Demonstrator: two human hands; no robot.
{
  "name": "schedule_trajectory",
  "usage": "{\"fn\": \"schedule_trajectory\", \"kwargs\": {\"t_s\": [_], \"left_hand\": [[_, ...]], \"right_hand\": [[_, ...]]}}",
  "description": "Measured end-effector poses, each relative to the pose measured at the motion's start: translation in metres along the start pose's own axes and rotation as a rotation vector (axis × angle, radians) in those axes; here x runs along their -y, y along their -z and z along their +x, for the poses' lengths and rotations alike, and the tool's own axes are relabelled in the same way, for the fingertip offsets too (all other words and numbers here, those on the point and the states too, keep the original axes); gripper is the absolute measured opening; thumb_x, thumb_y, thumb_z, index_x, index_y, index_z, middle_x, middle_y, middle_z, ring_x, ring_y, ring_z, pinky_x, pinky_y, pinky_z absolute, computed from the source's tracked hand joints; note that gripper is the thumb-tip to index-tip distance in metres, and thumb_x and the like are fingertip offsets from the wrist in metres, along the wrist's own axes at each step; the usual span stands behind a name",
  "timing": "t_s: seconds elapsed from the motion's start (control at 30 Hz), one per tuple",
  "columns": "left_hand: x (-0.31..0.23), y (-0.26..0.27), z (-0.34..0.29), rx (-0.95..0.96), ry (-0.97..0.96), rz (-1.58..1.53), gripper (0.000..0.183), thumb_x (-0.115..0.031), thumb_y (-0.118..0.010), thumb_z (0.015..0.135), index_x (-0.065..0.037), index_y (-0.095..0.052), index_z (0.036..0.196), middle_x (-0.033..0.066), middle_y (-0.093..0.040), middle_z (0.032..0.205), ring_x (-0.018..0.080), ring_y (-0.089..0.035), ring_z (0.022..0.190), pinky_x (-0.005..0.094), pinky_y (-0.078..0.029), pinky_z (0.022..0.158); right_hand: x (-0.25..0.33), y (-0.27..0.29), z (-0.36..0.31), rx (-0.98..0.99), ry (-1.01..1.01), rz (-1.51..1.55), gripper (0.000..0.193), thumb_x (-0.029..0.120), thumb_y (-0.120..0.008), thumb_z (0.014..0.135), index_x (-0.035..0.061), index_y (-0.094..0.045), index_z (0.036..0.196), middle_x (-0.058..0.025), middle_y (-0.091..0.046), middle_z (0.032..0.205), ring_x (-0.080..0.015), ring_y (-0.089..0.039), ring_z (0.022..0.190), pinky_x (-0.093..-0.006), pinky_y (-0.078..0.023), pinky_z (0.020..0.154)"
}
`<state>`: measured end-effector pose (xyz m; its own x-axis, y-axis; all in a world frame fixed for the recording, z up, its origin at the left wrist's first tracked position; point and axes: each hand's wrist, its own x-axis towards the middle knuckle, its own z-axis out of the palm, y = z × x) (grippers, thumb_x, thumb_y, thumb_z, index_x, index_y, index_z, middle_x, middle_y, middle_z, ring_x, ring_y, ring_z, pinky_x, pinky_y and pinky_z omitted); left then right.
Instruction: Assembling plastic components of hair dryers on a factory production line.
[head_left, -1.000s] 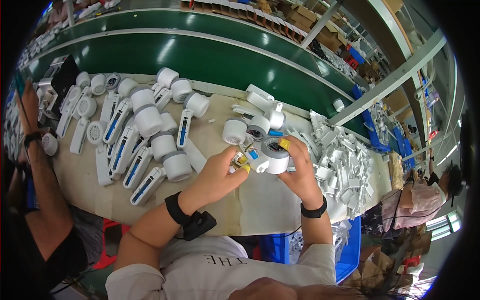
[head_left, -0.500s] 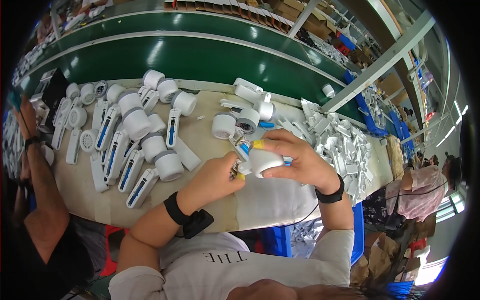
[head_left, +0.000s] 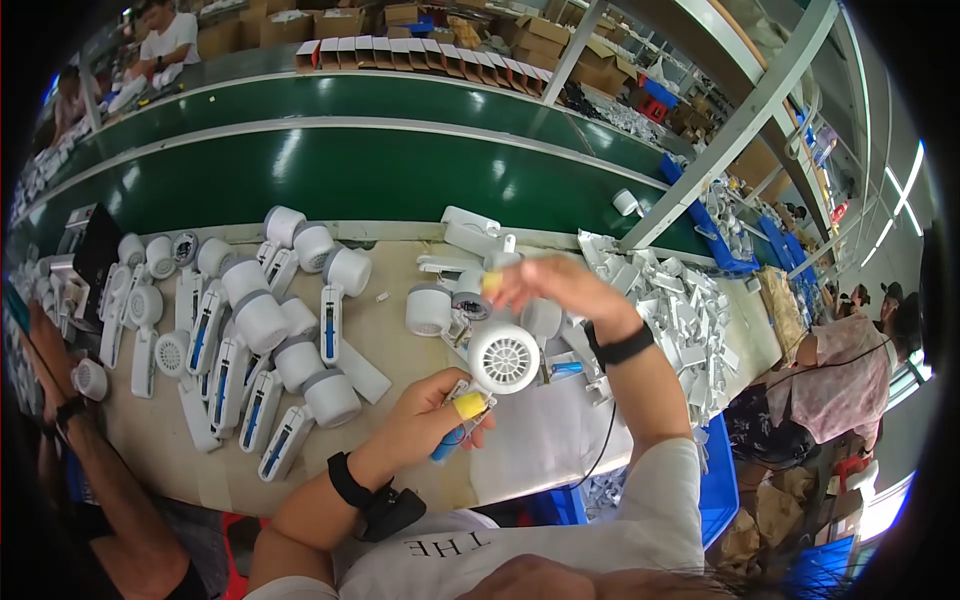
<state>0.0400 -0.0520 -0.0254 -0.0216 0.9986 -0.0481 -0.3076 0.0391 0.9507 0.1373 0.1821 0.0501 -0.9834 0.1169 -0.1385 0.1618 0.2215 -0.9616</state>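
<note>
My left hand [head_left: 430, 412] grips the handle end of a small white handheld fan [head_left: 503, 358], its round grille turned upward. Yellow tape wraps the thumb, and a blue cylindrical part [head_left: 448, 444] hangs below the fingers. Past the fan, my right hand [head_left: 565, 285] is raised over the table, fingers apart and slightly blurred, with nothing seen in it. Beneath that hand stands a white fan head [head_left: 541, 318], partly covered. Beside it are another white fan head [head_left: 429, 310] and an open one showing wires [head_left: 470, 300]. A blue battery-like cylinder [head_left: 567, 368] lies to the right.
Many white fans [head_left: 262, 322] with open handles crowd the table's left side. A heap of white plastic shells [head_left: 665, 320] covers the right. Behind runs a green conveyor [head_left: 380, 180]. A blue bin [head_left: 718, 470] stands below the edge. A co-worker's arm [head_left: 110, 460] is at far left.
My right hand has let go of the fan's head and moved up and away. The fan in my left hand has turned grille up and sits lower. The whole view has shifted.
</note>
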Motion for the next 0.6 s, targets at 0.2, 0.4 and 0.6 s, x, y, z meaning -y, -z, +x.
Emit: {"fn": "schedule_trajectory", "kwargs": {"t_s": [0.2,0.4,0.6], "left_hand": [[0.005,0.016,0.009,-0.120,-0.293,-0.529,0.029,-0.022,-0.049,0.090,0.000,-0.053,0.108,0.0124,-0.062,0.097,0.0200,-0.058,0.096,0.0292,-0.045,0.083],[-0.006,0.033,0.006,-0.295,-0.195,-0.514,0.027,-0.025,-0.050,0.090,-0.006,-0.057,0.107,0.0045,-0.063,0.101,0.0023,-0.051,0.076,0.0167,-0.034,0.056],[0.009,0.039,0.007,-0.374,-0.241,-0.508,0.023,-0.018,-0.053,0.088,-0.003,-0.057,0.105,0.0049,-0.062,0.099,0.0065,-0.055,0.077,0.0206,-0.044,0.058]], "right_hand": [[-0.054,0.080,0.124,-0.416,-0.220,-0.968,0.030,0.019,-0.051,0.080,0.0077,-0.062,0.105,-0.0114,-0.062,0.103,-0.0263,-0.059,0.092,-0.0360,-0.045,0.082],[-0.076,0.077,0.172,-0.360,-0.489,-1.092,0.045,0.011,-0.057,0.067,0.0113,-0.058,0.112,-0.0129,-0.055,0.117,-0.0302,-0.053,0.106,-0.0367,-0.043,0.089],[-0.053,0.066,0.144,-0.777,0.204,-1.302,0.022,0.002,-0.056,0.069,0.0125,-0.068,0.084,-0.0111,-0.055,0.094,-0.0300,-0.056,0.084,-0.0364,-0.047,0.072]]}}
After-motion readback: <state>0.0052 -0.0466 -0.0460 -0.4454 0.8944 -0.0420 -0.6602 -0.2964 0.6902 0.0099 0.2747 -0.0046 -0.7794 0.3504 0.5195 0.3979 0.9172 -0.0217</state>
